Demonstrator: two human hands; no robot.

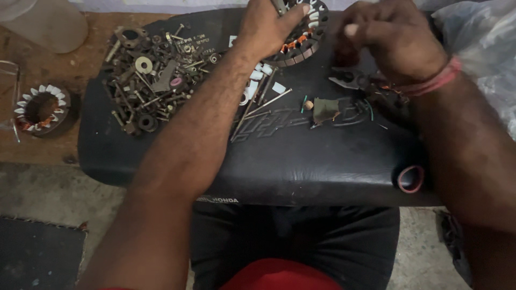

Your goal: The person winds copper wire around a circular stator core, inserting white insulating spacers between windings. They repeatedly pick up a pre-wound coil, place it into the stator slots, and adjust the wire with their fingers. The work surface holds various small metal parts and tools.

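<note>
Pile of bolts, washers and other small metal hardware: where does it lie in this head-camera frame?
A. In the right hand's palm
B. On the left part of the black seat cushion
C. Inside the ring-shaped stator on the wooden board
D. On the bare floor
B: the pile of hardware is heaped on the left part of the black seat cushion, just left of the left hand and its forearm.

A repair workshop: a heap of bolts and washers [148,80], stator cores [42,109] and pliers [349,80] litter a black seat [301,166].
</note>
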